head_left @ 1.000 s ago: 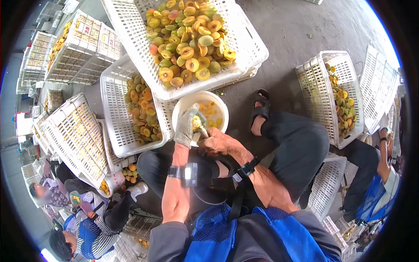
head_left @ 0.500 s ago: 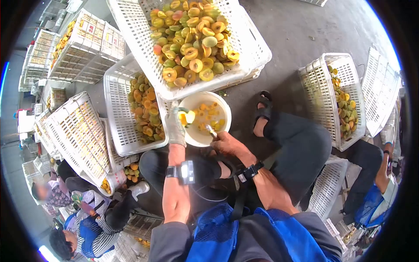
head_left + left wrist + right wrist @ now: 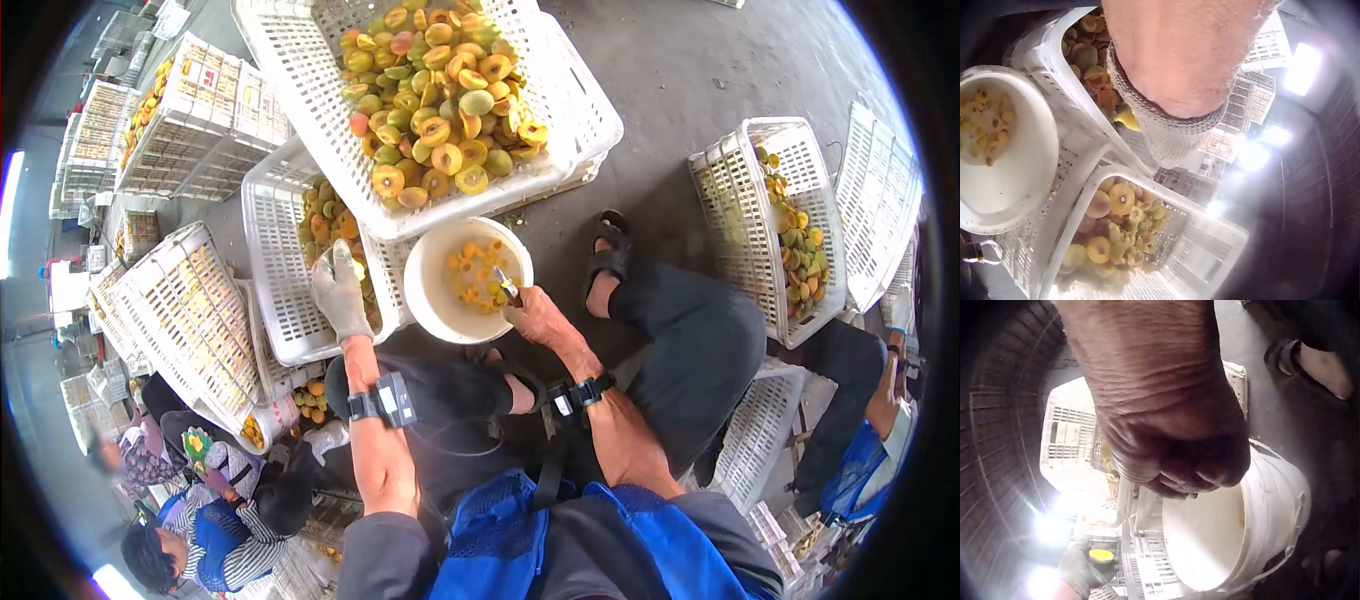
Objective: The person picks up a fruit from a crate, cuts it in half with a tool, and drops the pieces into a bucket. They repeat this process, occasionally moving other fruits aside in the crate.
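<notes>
My left hand [image 3: 338,290], in a pale knit glove, is over the near end of the left crate [image 3: 262,215], which holds halved green and orange fruit. A yellow fruit half [image 3: 1102,555] shows at its fingers in the right wrist view; the left wrist view shows mostly the glove cuff [image 3: 1169,134]. My bare right hand [image 3: 541,318] grips a small metal-tipped tool [image 3: 507,284] at the near right rim of a white bucket [image 3: 425,290]. Its curled fingers hide the tool in the right wrist view. Yellow fruit stones [image 3: 478,270] lie inside the bucket.
A raised crate [image 3: 560,110] full of fruit halves [image 3: 440,130] stands just beyond the bucket. Another part-filled crate [image 3: 735,190] stands at the right. Stacked crates [image 3: 190,130] line the left side. Other people [image 3: 215,530] sit at the left and right edges.
My left hand has moved from over the bucket leftward to the left crate, carrying the fruit half. The right hand, still gripping the tool, has drawn away from it to the bucket's right side.
</notes>
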A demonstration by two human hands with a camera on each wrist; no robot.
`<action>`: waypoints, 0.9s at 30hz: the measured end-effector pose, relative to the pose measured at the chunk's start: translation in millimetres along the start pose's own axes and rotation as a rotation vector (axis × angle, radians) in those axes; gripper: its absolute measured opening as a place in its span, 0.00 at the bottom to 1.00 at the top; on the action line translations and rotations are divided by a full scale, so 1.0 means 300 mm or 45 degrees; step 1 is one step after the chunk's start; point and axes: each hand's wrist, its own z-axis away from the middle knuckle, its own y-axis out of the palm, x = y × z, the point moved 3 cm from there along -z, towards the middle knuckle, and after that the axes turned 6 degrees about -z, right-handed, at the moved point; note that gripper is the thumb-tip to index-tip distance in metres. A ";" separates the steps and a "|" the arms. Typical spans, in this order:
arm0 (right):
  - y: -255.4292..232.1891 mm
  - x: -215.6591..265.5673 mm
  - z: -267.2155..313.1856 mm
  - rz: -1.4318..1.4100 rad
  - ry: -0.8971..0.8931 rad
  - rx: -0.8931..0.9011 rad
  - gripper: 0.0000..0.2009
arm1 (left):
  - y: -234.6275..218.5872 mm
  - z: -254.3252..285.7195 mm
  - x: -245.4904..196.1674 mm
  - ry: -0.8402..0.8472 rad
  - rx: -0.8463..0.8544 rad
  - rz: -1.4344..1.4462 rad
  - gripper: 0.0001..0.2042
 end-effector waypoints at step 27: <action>-0.153 0.200 -0.021 -0.670 -0.110 -0.260 0.13 | 0.350 0.087 -0.422 0.644 0.482 0.003 0.22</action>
